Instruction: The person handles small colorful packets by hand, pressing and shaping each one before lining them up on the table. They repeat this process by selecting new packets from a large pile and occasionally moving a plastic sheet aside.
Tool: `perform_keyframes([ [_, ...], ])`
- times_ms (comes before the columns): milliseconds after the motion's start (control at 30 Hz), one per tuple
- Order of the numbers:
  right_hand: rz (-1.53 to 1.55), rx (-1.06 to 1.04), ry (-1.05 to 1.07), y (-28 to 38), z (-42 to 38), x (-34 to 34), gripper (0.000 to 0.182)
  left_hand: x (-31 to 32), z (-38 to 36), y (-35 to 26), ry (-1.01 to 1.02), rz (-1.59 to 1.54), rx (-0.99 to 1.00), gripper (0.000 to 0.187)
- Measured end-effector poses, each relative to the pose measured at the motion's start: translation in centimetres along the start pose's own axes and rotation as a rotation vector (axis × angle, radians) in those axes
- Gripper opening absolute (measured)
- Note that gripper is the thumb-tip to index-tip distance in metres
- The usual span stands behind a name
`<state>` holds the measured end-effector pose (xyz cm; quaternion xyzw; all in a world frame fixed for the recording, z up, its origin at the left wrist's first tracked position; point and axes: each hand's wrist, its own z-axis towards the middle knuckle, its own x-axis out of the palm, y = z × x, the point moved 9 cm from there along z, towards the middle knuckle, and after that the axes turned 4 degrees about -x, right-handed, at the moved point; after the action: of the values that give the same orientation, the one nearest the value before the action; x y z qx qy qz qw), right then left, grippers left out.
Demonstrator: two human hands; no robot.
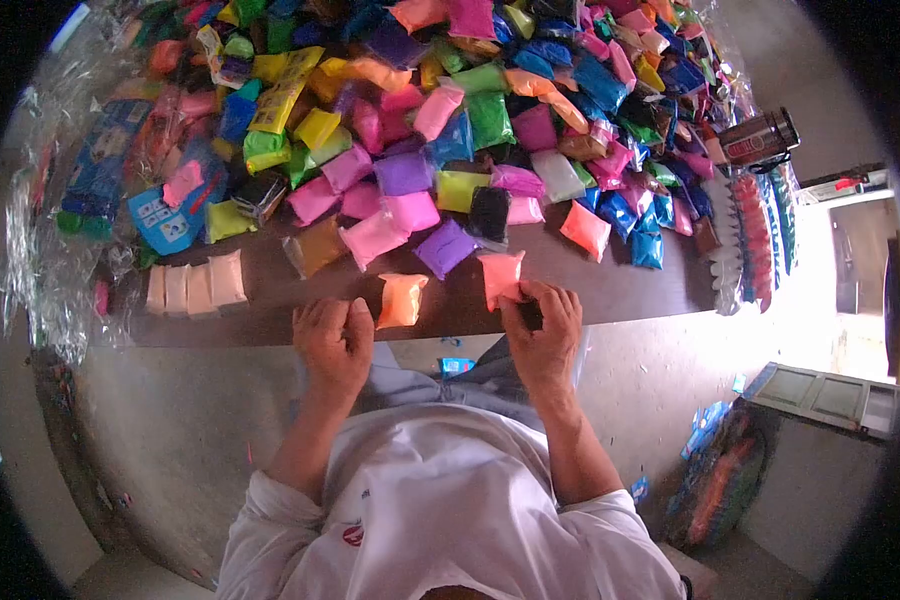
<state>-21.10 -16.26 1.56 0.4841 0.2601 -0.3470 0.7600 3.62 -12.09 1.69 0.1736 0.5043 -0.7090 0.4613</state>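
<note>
My right hand (pixel 544 335) pinches the lower edge of a coral-pink packet (pixel 501 277) between thumb and forefinger at the front of the table. My left hand (pixel 334 340) rests at the table's front edge with its fingers curled in, and nothing shows in it. Just right of that hand, apart from it, lies a light orange packet (pixel 401 300). Behind the two hands are a purple packet (pixel 446 249), a brown packet (pixel 314 248) and a pink packet (pixel 375 240). Further left, several pale peach packets (pixel 196 284) lie side by side in a row.
A large heap of colourful packets (pixel 490 118) covers the back of the dark table (pixel 660 290). Clear plastic wrapping (pixel 55 215) and a blue printed pouch (pixel 177 215) are on the left. A dark jar (pixel 758 137) and stacked plastic strips (pixel 748 240) stand at the right.
</note>
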Motion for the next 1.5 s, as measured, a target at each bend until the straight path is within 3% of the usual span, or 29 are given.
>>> perform_keyframes([
  [167, 0.000, 0.096, 0.048, -2.0, 1.0, 0.0, 0.023, -0.2, -0.1, 0.0, -0.019, -0.010, 0.009, 0.020],
  [233, -0.003, 0.128, -0.119, -3.7, 2.0, -1.7, 0.020, -0.1, -0.2, 0.1, -0.013, -0.007, 0.007, 0.020],
  [300, 0.028, 0.178, -0.144, -4.1, 2.1, -2.2, 0.020, -0.1, -0.1, 0.1, -0.019, -0.016, 0.011, 0.020],
  [367, -0.007, -0.001, -0.313, -2.0, 1.4, -3.9, 0.023, 0.2, -0.4, 0.5, -0.011, 0.000, 0.009, 0.020],
  [400, -0.004, -0.087, -0.244, -0.6, 1.0, -3.3, 0.025, 0.5, -0.4, 0.5, -0.003, 0.010, 0.013, 0.020],
  [500, 0.051, -0.051, -0.102, 0.1, -0.3, -1.0, 0.030, 0.5, -0.2, 0.2, -0.018, 0.008, 0.000, 0.021],
  [733, -0.081, 0.045, -0.213, -1.1, 1.0, -2.6, 0.039, 0.6, -0.1, 0.0, 0.015, 0.028, 0.028, 0.024],
  [1033, -0.129, 0.152, -0.192, -5.2, 1.7, -2.4, 0.027, 0.5, -0.2, -0.2, -0.076, 0.036, 0.064, 0.025],
  [1233, -0.167, 0.080, -0.355, -3.5, -0.2, -4.1, 0.025, 0.8, -0.4, 0.3, -0.036, 0.058, 0.046, 0.025],
  [1333, 0.012, -0.012, -0.235, -1.1, -2.1, -2.7, 0.025, 0.6, -0.2, -0.1, -0.001, 0.084, 0.020, 0.026],
  [1400, 0.141, -0.155, -0.032, 2.0, -2.8, -0.1, 0.035, 0.5, -0.3, -0.2, 0.038, 0.096, -0.015, 0.026],
  [1500, 0.181, -0.235, 0.102, 5.9, -2.0, 1.4, 0.043, 0.2, -0.2, -0.1, 0.023, 0.085, -0.006, 0.026],
])
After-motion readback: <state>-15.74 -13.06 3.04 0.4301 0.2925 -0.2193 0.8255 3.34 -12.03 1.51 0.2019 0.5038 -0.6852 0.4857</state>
